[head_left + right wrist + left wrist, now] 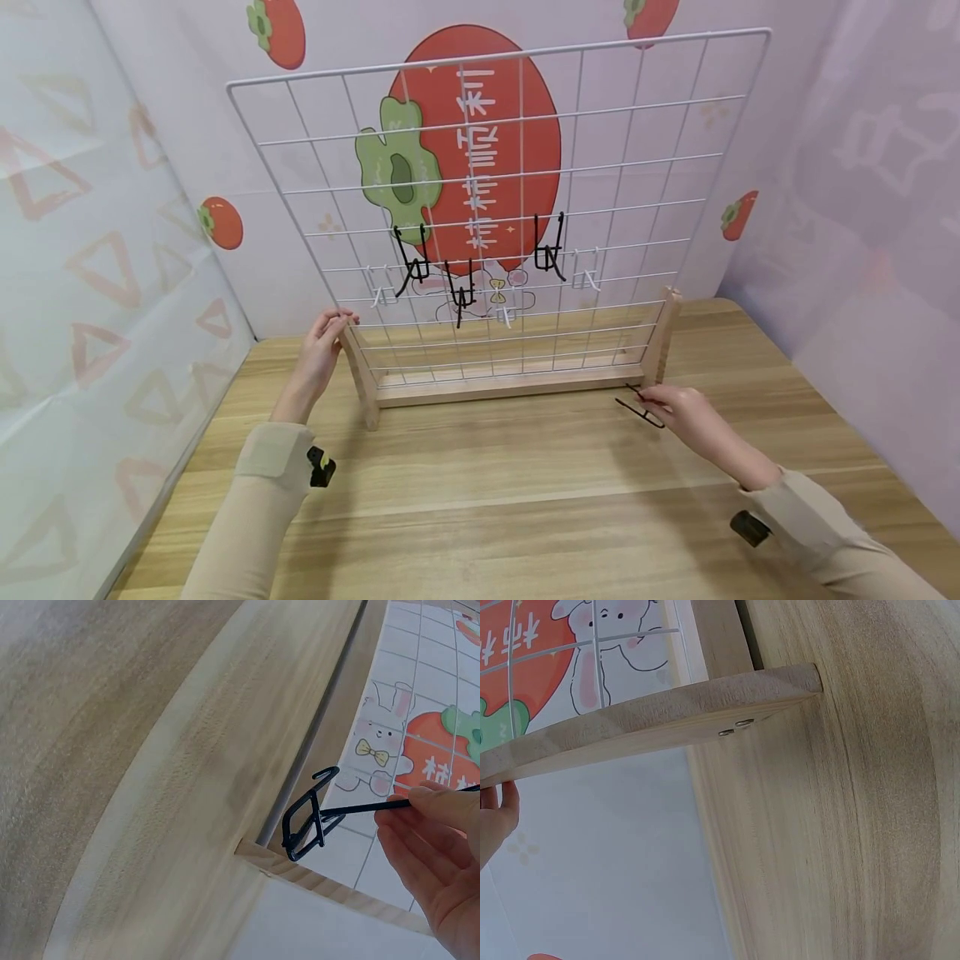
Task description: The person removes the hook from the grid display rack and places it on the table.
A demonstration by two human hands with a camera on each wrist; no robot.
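A white wire grid panel (pixel 498 179) stands in a wooden stand (pixel 510 388). My left hand (pixel 324 337) grips the upper end of the stand's left post (pixel 360 379); only its fingertips (pixel 508 802) show in the left wrist view, against the wood. Near the foot of the right post, my right hand (pixel 678 408) pinches a black wire hook (pixel 307 821) by one prong between thumb and fingers. Three black hooks, among them one at the right (pixel 549 250), and three white hooks, one of them low in the middle (pixel 505 315), hang on the grid's lower half.
The wood-grain table (pixel 480 508) stretches in front of the stand. Behind it hangs a backdrop (pixel 630 192) printed with red fruit and a rabbit, and a pale patterned sheet (pixel 112 275) closes the left side.
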